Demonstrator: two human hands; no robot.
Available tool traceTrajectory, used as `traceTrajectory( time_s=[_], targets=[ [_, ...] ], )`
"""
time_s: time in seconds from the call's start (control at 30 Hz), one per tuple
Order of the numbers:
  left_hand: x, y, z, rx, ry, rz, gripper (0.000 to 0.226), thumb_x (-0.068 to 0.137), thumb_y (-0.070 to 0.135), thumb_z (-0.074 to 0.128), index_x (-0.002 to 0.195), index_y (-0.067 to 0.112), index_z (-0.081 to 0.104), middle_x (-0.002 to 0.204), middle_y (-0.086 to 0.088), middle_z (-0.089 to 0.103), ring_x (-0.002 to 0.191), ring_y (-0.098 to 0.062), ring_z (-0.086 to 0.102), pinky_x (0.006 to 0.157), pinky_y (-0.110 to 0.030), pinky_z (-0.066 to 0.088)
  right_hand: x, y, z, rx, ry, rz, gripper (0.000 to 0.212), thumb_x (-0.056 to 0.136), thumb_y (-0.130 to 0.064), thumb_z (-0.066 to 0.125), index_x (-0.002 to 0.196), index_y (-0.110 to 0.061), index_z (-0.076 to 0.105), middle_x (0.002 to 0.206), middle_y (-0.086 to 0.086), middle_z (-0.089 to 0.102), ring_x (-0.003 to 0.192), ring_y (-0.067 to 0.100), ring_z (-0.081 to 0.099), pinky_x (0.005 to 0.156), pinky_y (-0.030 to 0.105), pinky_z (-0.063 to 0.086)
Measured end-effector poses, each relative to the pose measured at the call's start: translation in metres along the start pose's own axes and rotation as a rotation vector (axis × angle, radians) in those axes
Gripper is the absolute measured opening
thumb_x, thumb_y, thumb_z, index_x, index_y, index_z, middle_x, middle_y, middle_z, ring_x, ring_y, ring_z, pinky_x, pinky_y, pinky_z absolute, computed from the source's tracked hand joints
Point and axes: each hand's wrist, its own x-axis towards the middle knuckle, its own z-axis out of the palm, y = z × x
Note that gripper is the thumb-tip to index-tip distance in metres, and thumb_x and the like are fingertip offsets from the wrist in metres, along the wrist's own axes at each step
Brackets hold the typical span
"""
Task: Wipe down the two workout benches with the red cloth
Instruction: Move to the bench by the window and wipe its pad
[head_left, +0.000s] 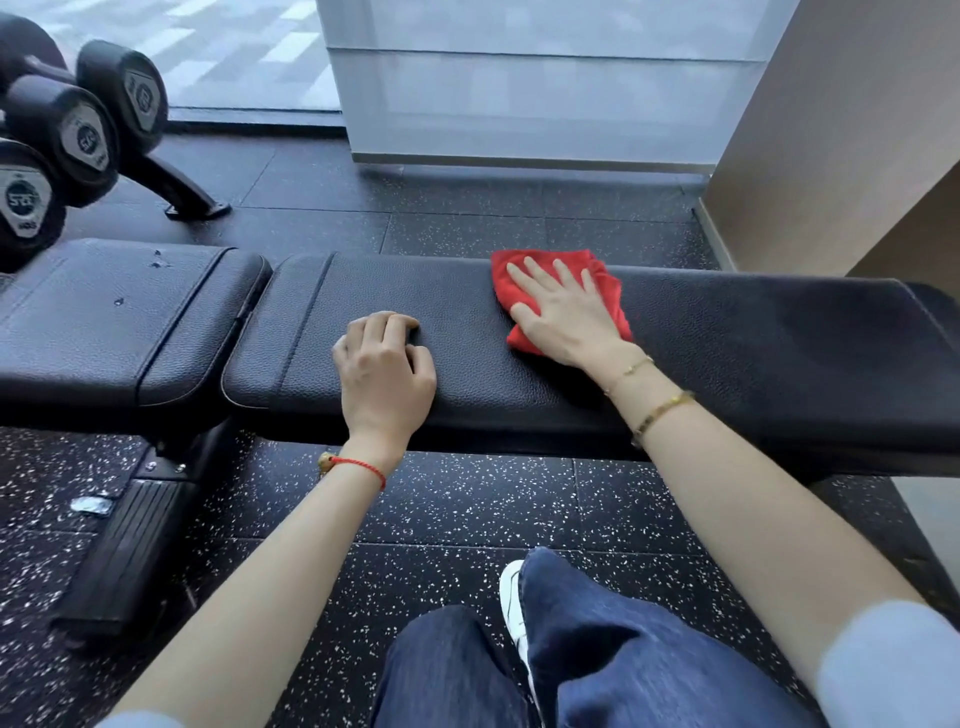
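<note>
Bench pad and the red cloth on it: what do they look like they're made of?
The bench pad looks like black vinyl or faux leather over padding: pebbled grain, stitched seams, soft sheen. Real leather can't be ruled out. The red cloth looks like soft matte fabric, perhaps microfiber: it folds and bunches under the flat right hand.

- I have a single view, head-worn, looking forward and steeply down from above the bench (675, 353).
- Wide-angle lens: the bench's long edges bow, and the floor (467, 519) curves away at the frame's borders.
- The camera sits close; both forearms enter from the lower edge, and the wearer's knees fill the bottom centre.
- The bench runs left to right across mid-frame, its near edge facing me.
- The far edge faces a window wall (519, 78) at the top.
- There is no second view to share anything with.
</note>
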Motion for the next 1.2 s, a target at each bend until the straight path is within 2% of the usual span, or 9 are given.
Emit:
traceTrajectory(
  time_s=[0.17, 0.3, 0.37, 0.5, 0.67, 0.83, 0.97, 1.1, 1.2],
  targets=[
    [0.001, -0.002, 0.0, -0.002, 0.009, 0.01, 0.026, 0.083, 0.015, 0.054, 0.106, 0.016, 0.066, 0.113, -0.002, 0.065, 0.113, -0.027, 0.052, 0.1, -0.043, 0.036, -0.009, -0.049, 0.012, -0.033, -0.017, -0.184, 0.06, 0.098, -0.045, 0.032, 0.154, -0.036, 0.014, 0.163, -0.009, 0.009, 0.151, 0.022, 0.004, 0.121, 0.046, -0.005],
    [0.0, -0.004, -0.001, -0.016, 0.006, 0.016, 0.027, 0.082, 0.014, 0.054, 0.107, 0.015, 0.067, 0.113, -0.002, 0.066, 0.113, -0.028, 0.053, 0.1, -0.044, 0.037, -0.049, -0.041, 0.015, -0.023, 0.007, -0.304, 0.065, 0.09, -0.049, 0.031, 0.153, -0.039, 0.018, 0.162, -0.012, 0.015, 0.151, 0.018, 0.008, 0.122, 0.043, -0.002],
    [0.001, -0.004, 0.0, -0.025, 0.01, 0.011, 0.027, 0.083, 0.013, 0.055, 0.106, 0.015, 0.067, 0.113, -0.002, 0.066, 0.113, -0.028, 0.054, 0.101, -0.044, 0.037, -0.056, -0.02, 0.01, 0.0, 0.019, -0.276, 0.067, 0.087, -0.05, 0.029, 0.153, -0.038, 0.021, 0.161, -0.012, 0.017, 0.15, 0.017, 0.01, 0.122, 0.041, 0.0],
    [0.0, -0.003, -0.001, -0.037, 0.015, 0.011, 0.027, 0.084, 0.014, 0.052, 0.106, 0.014, 0.067, 0.113, -0.002, 0.066, 0.113, -0.027, 0.054, 0.102, -0.043, 0.036, -0.027, 0.024, -0.001, 0.004, 0.017, -0.045, 0.057, 0.098, -0.043, 0.033, 0.153, -0.037, 0.019, 0.163, -0.01, 0.013, 0.151, 0.019, 0.008, 0.122, 0.043, -0.001],
    [0.001, -0.003, -0.001, -0.043, 0.015, 0.014, 0.027, 0.084, 0.015, 0.051, 0.105, 0.014, 0.067, 0.112, -0.001, 0.066, 0.112, -0.027, 0.054, 0.101, -0.044, 0.037, 0.019, 0.006, 0.0, -0.006, -0.013, 0.054, 0.058, 0.098, -0.047, 0.027, 0.154, -0.037, 0.016, 0.163, -0.01, 0.008, 0.151, 0.022, 0.004, 0.121, 0.046, -0.005],
    [0.001, -0.005, 0.0, -0.039, 0.03, 0.023, 0.027, 0.083, 0.016, 0.052, 0.104, 0.016, 0.068, 0.111, -0.001, 0.067, 0.11, -0.027, 0.055, 0.099, -0.043, 0.038, -0.002, -0.019, 0.004, -0.02, -0.026, -0.127, 0.059, 0.098, -0.045, 0.033, 0.154, -0.038, 0.015, 0.163, -0.011, 0.009, 0.151, 0.021, 0.003, 0.121, 0.045, -0.005],
    [0.001, -0.006, 0.0, -0.039, 0.019, 0.022, 0.025, 0.083, 0.016, 0.054, 0.104, 0.018, 0.067, 0.112, 0.001, 0.067, 0.111, -0.026, 0.055, 0.099, -0.043, 0.037, -0.049, 0.002, 0.001, -0.015, -0.017, -0.273, 0.063, 0.093, -0.046, 0.036, 0.153, -0.039, 0.017, 0.162, -0.013, 0.014, 0.151, 0.018, 0.006, 0.122, 0.042, -0.002],
    [0.001, -0.006, 0.0, -0.038, 0.011, 0.022, 0.026, 0.084, 0.017, 0.053, 0.106, 0.017, 0.067, 0.113, 0.001, 0.066, 0.112, -0.026, 0.054, 0.101, -0.043, 0.037, -0.054, 0.047, -0.008, -0.008, 0.017, -0.1, 0.059, 0.096, -0.043, 0.036, 0.153, -0.038, 0.02, 0.162, -0.01, 0.015, 0.151, 0.02, 0.009, 0.122, 0.042, 0.0],
    [0.001, -0.005, -0.001, -0.039, 0.007, 0.014, 0.027, 0.084, 0.018, 0.051, 0.106, 0.017, 0.067, 0.113, 0.001, 0.066, 0.112, -0.026, 0.054, 0.102, -0.043, 0.036, -0.028, 0.048, -0.006, -0.001, 0.029, 0.07, 0.057, 0.099, -0.042, 0.034, 0.154, -0.037, 0.019, 0.163, -0.009, 0.011, 0.151, 0.021, 0.006, 0.122, 0.044, -0.003]
  ],
)
